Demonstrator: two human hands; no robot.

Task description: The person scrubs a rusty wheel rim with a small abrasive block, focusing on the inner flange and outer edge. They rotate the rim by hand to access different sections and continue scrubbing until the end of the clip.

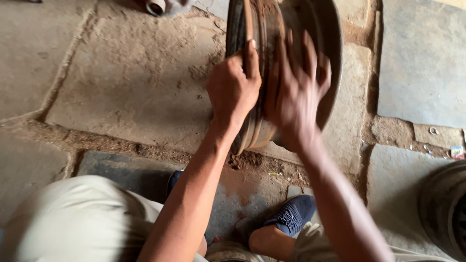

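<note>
Rust and brown dirt coat the steel wheel rim (272, 73), which stands on edge on the stone floor (136, 82) in front of the seated person. The left hand (234, 90) is clamped over the rim's near flange, thumb on top, steadying it. The right hand (298, 92) lies flat with fingers spread against the rim's face; it is blurred, possibly rubbing. Loose rust powder lies on the floor at the rim's foot, yet much crust remains on the rim. A blue shoe (293, 213) rests below; another wheel (444, 208) sits at the right edge.
</note>
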